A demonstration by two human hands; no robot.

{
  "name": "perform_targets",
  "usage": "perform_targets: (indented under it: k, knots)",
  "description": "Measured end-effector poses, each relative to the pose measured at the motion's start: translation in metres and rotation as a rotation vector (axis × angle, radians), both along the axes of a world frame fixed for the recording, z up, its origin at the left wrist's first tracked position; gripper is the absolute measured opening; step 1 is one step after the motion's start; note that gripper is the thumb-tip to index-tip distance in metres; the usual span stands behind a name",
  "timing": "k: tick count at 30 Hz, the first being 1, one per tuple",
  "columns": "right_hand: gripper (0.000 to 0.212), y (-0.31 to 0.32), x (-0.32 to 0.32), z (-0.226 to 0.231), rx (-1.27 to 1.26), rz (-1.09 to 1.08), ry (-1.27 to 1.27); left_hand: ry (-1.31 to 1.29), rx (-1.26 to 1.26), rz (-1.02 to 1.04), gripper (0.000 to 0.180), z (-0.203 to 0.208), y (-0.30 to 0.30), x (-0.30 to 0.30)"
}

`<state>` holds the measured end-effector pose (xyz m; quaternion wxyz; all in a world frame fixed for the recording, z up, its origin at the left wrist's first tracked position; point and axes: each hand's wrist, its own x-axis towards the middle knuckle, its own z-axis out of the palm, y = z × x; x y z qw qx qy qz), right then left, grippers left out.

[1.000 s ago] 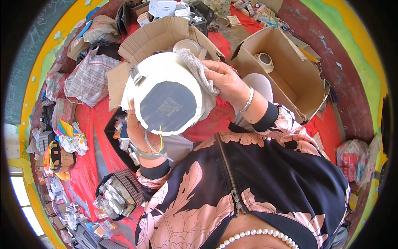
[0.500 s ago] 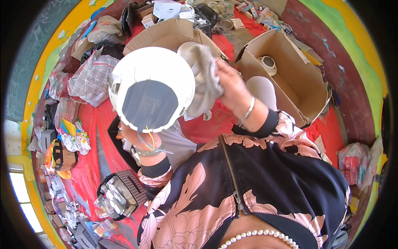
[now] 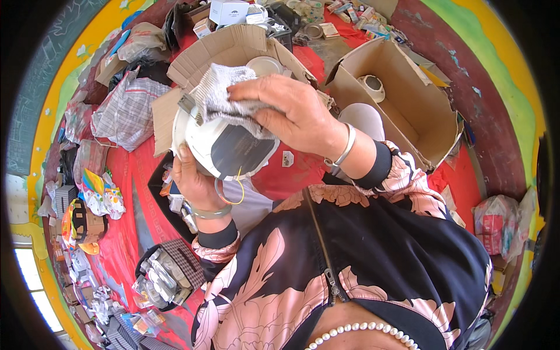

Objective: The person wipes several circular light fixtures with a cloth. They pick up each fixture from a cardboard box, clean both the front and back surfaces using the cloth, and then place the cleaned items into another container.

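A white round downlight (image 3: 197, 140) is tilted in front of me, its dark round plate facing toward me. A metal clip sits on its rim, and a thin yellow wire (image 3: 240, 195) hangs from it. My left hand (image 3: 197, 182) grips its lower left edge, fingers partly hidden behind the housing. My right hand (image 3: 291, 111) is closed on a grey-white cloth (image 3: 224, 87), which lies against the upper side of the downlight and covers part of it.
Beyond my hands stands an open cardboard box (image 3: 219, 51) with a round white piece (image 3: 263, 65) inside. Another cardboard box (image 3: 417, 99) at the right holds a similar white fixture (image 3: 371, 86). A checked bin (image 3: 181, 265) of packages and a plaid bag (image 3: 129, 111) stand on the left.
The downlight has tipped over and come slightly lower. My right hand has moved left with the cloth, from the downlight's right side onto its top.
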<state>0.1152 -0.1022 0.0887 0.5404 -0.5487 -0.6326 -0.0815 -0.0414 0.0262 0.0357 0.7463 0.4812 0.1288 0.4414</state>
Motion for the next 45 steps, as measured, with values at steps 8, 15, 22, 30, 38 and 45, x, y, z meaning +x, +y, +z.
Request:
perform_targets:
  k: [8,15,22,30,38,45]
  knots:
    - [0.027,-0.023,0.025,-0.008,-0.150,0.620,0.069,-0.080,-0.141,0.033,0.047,-0.020,0.014,0.001]
    - [0.025,-0.038,0.055,0.015,0.043,0.098,0.791,-0.118,-0.038,-0.087,0.045,-0.025,0.029,-0.014]
    - [0.028,-0.001,0.007,0.005,-0.075,0.028,-0.003,-0.028,0.078,-0.005,0.045,-0.011,0.007,-0.001]
    - [0.034,-0.013,0.025,-0.002,-0.087,0.536,0.228,0.072,0.024,0.034,0.042,-0.002,-0.012,-0.001]
    - [0.026,-0.050,0.079,0.001,-0.037,0.362,1.012,-0.350,-0.382,-0.268,0.042,-0.028,0.034,-0.006]
    - [0.024,0.001,0.028,0.007,-0.196,0.001,0.724,-0.119,-0.316,-0.138,0.039,-0.026,0.017,0.012]
